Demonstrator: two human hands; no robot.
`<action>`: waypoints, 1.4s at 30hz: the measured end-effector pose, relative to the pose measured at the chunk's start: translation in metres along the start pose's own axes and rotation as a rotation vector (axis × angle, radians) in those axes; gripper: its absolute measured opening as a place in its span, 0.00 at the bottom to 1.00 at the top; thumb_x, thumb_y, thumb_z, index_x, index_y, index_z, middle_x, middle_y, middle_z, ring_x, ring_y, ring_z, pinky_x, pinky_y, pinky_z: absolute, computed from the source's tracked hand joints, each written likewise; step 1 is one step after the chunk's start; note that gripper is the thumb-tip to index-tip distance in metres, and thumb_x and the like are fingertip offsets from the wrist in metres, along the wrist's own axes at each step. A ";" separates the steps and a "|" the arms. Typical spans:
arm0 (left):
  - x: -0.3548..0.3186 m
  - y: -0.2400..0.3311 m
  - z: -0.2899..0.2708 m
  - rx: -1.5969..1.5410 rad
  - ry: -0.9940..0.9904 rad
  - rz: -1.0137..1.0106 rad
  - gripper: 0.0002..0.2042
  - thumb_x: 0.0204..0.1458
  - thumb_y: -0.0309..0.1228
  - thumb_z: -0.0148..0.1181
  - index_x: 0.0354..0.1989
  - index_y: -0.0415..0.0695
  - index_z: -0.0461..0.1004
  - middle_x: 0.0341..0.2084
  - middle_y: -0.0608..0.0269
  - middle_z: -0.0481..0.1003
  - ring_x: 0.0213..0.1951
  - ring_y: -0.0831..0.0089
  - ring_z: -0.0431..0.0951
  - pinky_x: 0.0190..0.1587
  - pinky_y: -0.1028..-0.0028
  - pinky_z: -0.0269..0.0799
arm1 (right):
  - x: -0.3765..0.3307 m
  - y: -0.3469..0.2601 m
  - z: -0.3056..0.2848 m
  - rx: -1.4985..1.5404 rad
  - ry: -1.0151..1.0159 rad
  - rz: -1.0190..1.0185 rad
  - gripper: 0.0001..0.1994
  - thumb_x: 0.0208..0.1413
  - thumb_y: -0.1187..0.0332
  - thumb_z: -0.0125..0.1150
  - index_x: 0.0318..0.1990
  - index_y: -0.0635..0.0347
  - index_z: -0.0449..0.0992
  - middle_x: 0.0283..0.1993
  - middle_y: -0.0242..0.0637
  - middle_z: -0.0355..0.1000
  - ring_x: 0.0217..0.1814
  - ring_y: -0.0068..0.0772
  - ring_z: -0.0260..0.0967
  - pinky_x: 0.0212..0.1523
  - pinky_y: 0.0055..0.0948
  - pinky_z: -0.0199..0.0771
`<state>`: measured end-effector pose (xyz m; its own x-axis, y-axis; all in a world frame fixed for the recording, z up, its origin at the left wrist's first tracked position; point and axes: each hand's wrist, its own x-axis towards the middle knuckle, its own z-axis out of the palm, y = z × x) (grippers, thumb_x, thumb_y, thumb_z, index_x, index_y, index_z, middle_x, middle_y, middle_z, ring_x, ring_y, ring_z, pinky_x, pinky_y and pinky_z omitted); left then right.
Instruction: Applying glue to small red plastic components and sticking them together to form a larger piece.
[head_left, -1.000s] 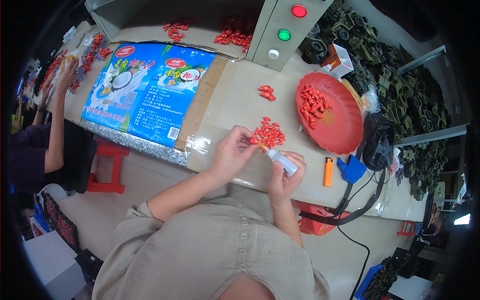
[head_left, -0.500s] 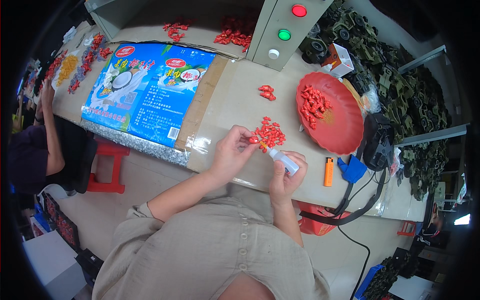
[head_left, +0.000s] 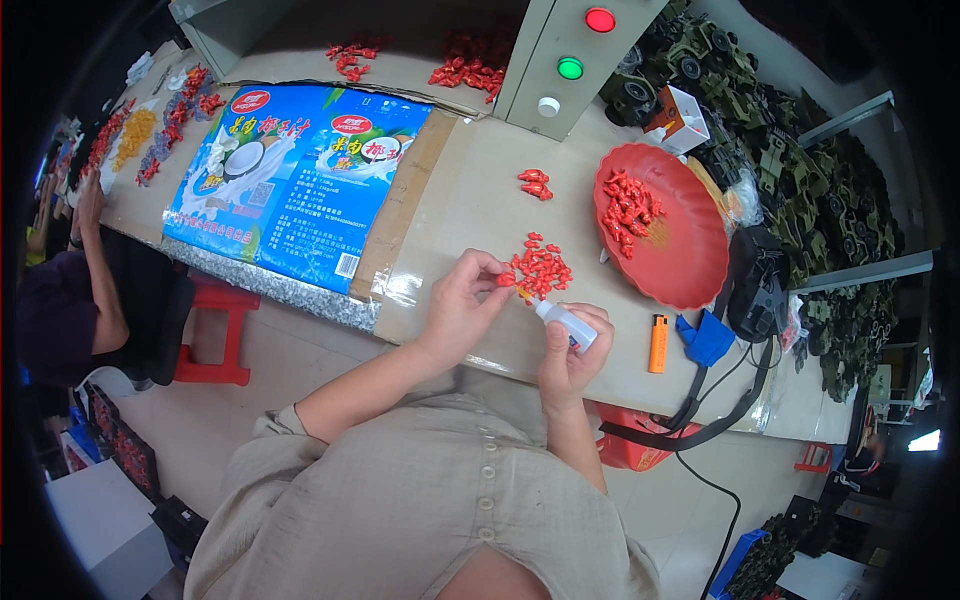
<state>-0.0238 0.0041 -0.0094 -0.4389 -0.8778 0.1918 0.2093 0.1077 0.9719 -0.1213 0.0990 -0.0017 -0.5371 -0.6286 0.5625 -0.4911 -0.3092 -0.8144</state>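
Between the thumb and fingers of my left hand (head_left: 468,305) is a small red plastic part (head_left: 505,279). My right hand (head_left: 577,352) grips a small white glue bottle (head_left: 566,324), tilted so its yellowish nozzle (head_left: 527,295) reaches the red part; whether they touch, I cannot tell. Just beyond my hands lies a loose pile of small red pieces (head_left: 541,262) on the table. Farther back rest a few larger red parts (head_left: 535,184). On the right, a red scalloped bowl (head_left: 680,262) contains several red parts (head_left: 630,210).
An orange lighter (head_left: 658,344), a blue piece (head_left: 706,338) and a black strap (head_left: 660,438) lie to the right. Blue printed cardboard (head_left: 300,190) covers the table's left. A grey metal box (head_left: 530,85) with lit buttons stands behind. Another person's arm (head_left: 100,270) is at far left.
The glue bottle and its nozzle have shifted very slightly left toward the red part. At far left, the other person's hand has moved a little.
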 end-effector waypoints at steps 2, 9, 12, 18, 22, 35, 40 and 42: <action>0.000 0.000 0.000 -0.005 -0.001 -0.002 0.10 0.42 0.17 0.55 0.31 0.37 0.62 0.29 0.60 0.70 0.33 0.76 0.73 0.35 0.79 0.71 | 0.000 0.000 0.000 0.000 -0.006 0.010 0.12 0.50 0.69 0.52 0.37 0.64 0.58 0.37 0.42 0.60 0.32 0.22 0.57 0.31 0.17 0.60; 0.000 -0.002 0.000 -0.028 -0.004 -0.019 0.10 0.42 0.17 0.55 0.32 0.37 0.63 0.29 0.61 0.70 0.32 0.77 0.73 0.35 0.80 0.71 | -0.001 0.004 0.001 0.062 0.025 0.036 0.12 0.51 0.68 0.52 0.37 0.64 0.58 0.37 0.41 0.60 0.29 0.22 0.58 0.30 0.19 0.60; 0.000 -0.003 -0.004 -0.070 -0.060 -0.059 0.10 0.42 0.17 0.55 0.33 0.37 0.64 0.30 0.63 0.70 0.33 0.79 0.72 0.36 0.80 0.69 | 0.003 0.003 0.002 0.286 0.118 0.144 0.12 0.51 0.67 0.52 0.38 0.63 0.59 0.36 0.41 0.61 0.28 0.23 0.59 0.29 0.20 0.60; 0.009 0.023 -0.016 -0.214 -0.335 -0.260 0.09 0.50 0.24 0.49 0.40 0.38 0.64 0.32 0.66 0.68 0.35 0.82 0.67 0.40 0.80 0.65 | 0.014 0.003 -0.006 0.736 0.216 0.373 0.12 0.52 0.64 0.50 0.37 0.62 0.61 0.33 0.39 0.63 0.26 0.25 0.59 0.26 0.22 0.58; 0.016 0.015 -0.029 -0.142 -0.519 -0.298 0.10 0.54 0.28 0.43 0.42 0.39 0.64 0.31 0.67 0.67 0.31 0.83 0.65 0.38 0.81 0.64 | 0.016 -0.004 -0.007 0.816 0.197 0.419 0.11 0.52 0.64 0.50 0.35 0.62 0.62 0.33 0.39 0.63 0.26 0.25 0.58 0.26 0.22 0.58; 0.014 0.006 -0.031 -0.375 -0.555 -0.366 0.11 0.57 0.35 0.37 0.36 0.44 0.65 0.26 0.69 0.63 0.27 0.82 0.62 0.32 0.82 0.61 | 0.006 -0.008 -0.003 0.503 0.069 0.224 0.11 0.50 0.68 0.52 0.37 0.62 0.59 0.35 0.40 0.61 0.27 0.24 0.59 0.26 0.21 0.60; 0.013 0.007 -0.031 -0.355 -0.555 -0.379 0.11 0.57 0.35 0.37 0.36 0.44 0.65 0.25 0.70 0.63 0.27 0.82 0.62 0.32 0.81 0.61 | 0.004 -0.005 0.000 0.370 0.042 0.171 0.11 0.50 0.69 0.52 0.37 0.61 0.59 0.35 0.40 0.61 0.28 0.23 0.59 0.28 0.19 0.62; 0.014 0.006 -0.031 -0.365 -0.562 -0.360 0.10 0.57 0.35 0.37 0.36 0.44 0.65 0.25 0.70 0.63 0.27 0.82 0.62 0.32 0.81 0.61 | 0.004 -0.004 0.000 0.368 0.044 0.172 0.11 0.49 0.69 0.52 0.37 0.61 0.59 0.35 0.40 0.61 0.28 0.23 0.59 0.28 0.19 0.62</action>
<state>-0.0014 -0.0218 -0.0054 -0.8934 -0.4492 0.0069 0.2019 -0.3877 0.8994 -0.1215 0.0981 0.0042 -0.6228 -0.6644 0.4131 -0.1181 -0.4421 -0.8891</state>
